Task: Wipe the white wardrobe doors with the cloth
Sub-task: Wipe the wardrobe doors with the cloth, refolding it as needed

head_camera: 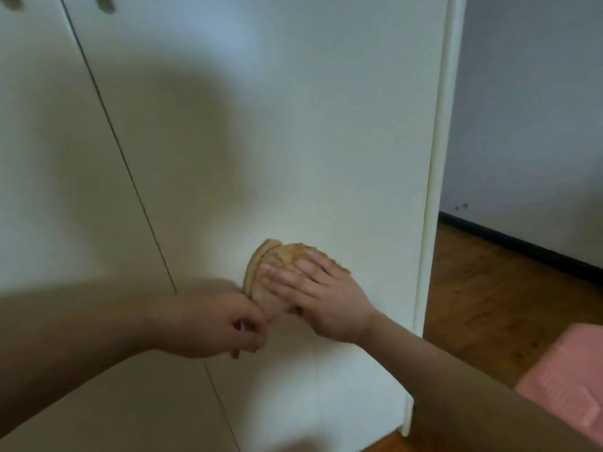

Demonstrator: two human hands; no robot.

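The white wardrobe fills most of the view, with its right door (277, 141) and left door (49, 174) split by a thin dark gap. A folded tan cloth (280, 256) lies flat against the lower part of the right door. My right hand (323, 295) presses on the cloth with fingers spread, palm flat. My left hand (212, 324) is just left of it, fingers curled and pinching the cloth's lower left edge. Most of the cloth is hidden under my right hand.
Two door handles (106, 3) show at the top edge. The wardrobe's right side edge (434, 190) meets a grey wall (528, 109) with a dark skirting board. A wooden floor (489, 305) lies to the right, and a pink fabric item (574, 380) sits at the lower right.
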